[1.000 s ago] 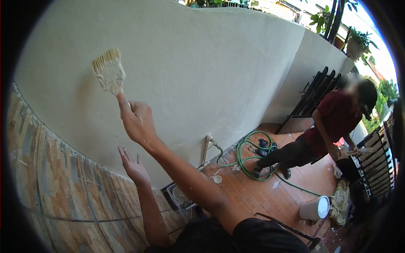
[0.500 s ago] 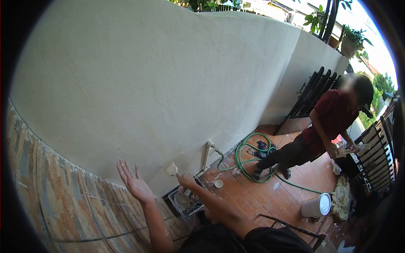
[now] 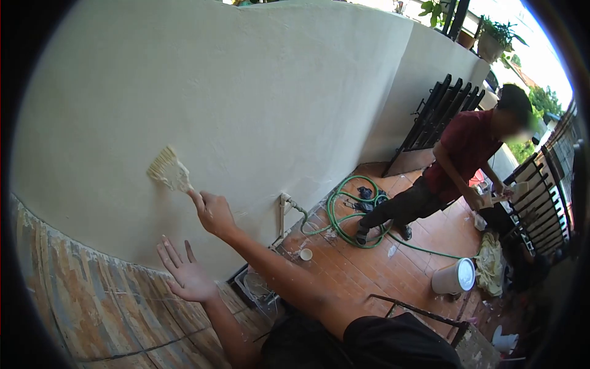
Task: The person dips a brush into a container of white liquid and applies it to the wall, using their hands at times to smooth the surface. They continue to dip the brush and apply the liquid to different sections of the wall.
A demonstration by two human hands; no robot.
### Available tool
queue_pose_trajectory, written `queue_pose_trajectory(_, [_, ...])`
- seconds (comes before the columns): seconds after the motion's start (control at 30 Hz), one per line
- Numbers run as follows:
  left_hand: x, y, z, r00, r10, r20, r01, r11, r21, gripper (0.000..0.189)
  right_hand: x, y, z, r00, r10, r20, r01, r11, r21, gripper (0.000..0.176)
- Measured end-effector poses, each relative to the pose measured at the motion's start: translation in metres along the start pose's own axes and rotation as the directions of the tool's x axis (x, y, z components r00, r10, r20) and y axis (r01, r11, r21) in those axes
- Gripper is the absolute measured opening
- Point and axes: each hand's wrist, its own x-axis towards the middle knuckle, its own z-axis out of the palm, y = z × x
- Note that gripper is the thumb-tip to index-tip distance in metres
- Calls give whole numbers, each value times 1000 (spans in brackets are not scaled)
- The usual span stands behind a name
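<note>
A wide paintbrush (image 3: 170,169) with cream, paint-coated bristles is held by its handle in my right hand (image 3: 215,214), fingers closed around it. The bristles overlap the lower part of the pale wall (image 3: 258,111) in this view. My left hand (image 3: 192,277) holds nothing. Its palm shows and the fingers are spread, in front of the stone-patterned tile band (image 3: 104,295) at the wall's foot. Below my right forearm sits a tray of containers (image 3: 255,284), partly hidden by the arm.
A person (image 3: 470,141) in a dark red shirt stands at the right, holding small items. A green hose (image 3: 335,209) is coiled on the orange tile floor (image 3: 344,270). Near it are a small white cup (image 3: 305,254), a white bucket (image 3: 452,277) and a metal frame (image 3: 424,310).
My right hand has carried the paintbrush up and left, from low above the tray to the wall. My left hand stays spread, slightly lower. The camera view has shifted a little.
</note>
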Motion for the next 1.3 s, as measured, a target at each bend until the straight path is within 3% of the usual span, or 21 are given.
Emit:
queue_pose_trajectory(0.13, [-9,-3,0,998,-63,2,63,998,9,78,-83,146,20,937,335,95,-300,916,-266,58])
queue_pose_trajectory(0.17, [-11,-1,-3,998,-66,-3,66,997,31,77,-101,169,23,880,457,127,-381,840,-386,59])
queue_pose_trajectory(0.2, [-10,-3,-5,998,-66,-6,66,997,48,76,-99,161,20,882,458,115,-386,839,-384,59])
queue_pose_trajectory(0.27, [-10,-6,-9,996,-88,-19,88,996,17,75,-101,117,9,926,377,30,-367,914,-171,58])
queue_pose_trajectory(0.33, [-13,-8,-6,994,-100,-37,99,995,-12,74,-67,58,1,972,232,26,-232,973,2,57])
queue_pose_trajectory(0.4, [-14,-4,3,984,-101,-145,99,995,-16,71,-32,0,-10,980,175,99,-172,984,-41,55])
queue_pose_trajectory(0.5, [-14,-2,-4,987,-101,-127,86,990,-116,68,-24,-28,-19,996,50,73,-48,999,-25,50])
queue_pose_trajectory(0.63, [-18,0,-3,981,-104,-163,96,994,-56,74,-25,-80,-32,998,-50,28,43,977,209,47])
queue_pose_trajectory(0.7, [-17,2,-1,984,-147,-96,128,975,-182,70,-8,-101,-32,962,-272,35,230,870,436,45])
queue_pose_trajectory(0.73, [-17,2,-6,986,-135,-95,117,977,-177,70,-2,-99,-28,960,-278,38,233,864,446,45])
queue_pose_trajectory(0.8, [-21,-6,-26,986,-165,-28,157,968,-195,72,11,-79,-16,954,-290,76,254,917,306,46])
queue_pose_trajectory(0.87, [-23,-15,-39,983,-145,-111,117,967,-226,75,10,-5,19,982,-167,85,154,978,139,47])
queue_pose_trajectory(0.93, [-30,-12,-46,970,-204,-130,209,978,26,79,-33,72,31,974,80,213,-74,997,-35,54])
queue_pose_trajectory(1.0, [-32,-9,-38,979,-179,-95,188,978,88,80,-98,166,33,845,378,378,-239,899,-366,58])
queue_pose_trajectory(1.03, [-37,-7,-35,975,-218,-30,221,967,126,81,-130,193,24,829,331,451,-69,861,-504,58])
queue_pose_trajectory(1.07, [-40,-3,-36,979,-202,-41,206,970,132,81,-140,186,25,822,322,469,-55,865,-498,58])
queue_pose_trajectory(1.13, [-38,-5,-31,982,-186,-24,187,955,232,83,-137,170,21,885,369,283,-209,859,-467,56])
queue_pose_trajectory(1.17, [-40,-3,-30,983,-181,-40,185,957,223,83,-110,159,29,904,335,267,-219,896,-386,55])
queue_pose_trajectory(1.23, [-34,2,-28,984,-164,-70,177,945,276,82,-49,49,10,965,215,150,-183,962,-202,53])
queue_pose_trajectory(1.27, [-31,1,-26,985,-158,-74,173,947,272,82,-29,-19,-9,889,411,201,-427,903,40,49])
queue_pose_trajectory(1.3, [-29,2,-25,990,-121,-69,133,969,209,81,-20,-46,-13,917,331,223,-364,922,133,48])
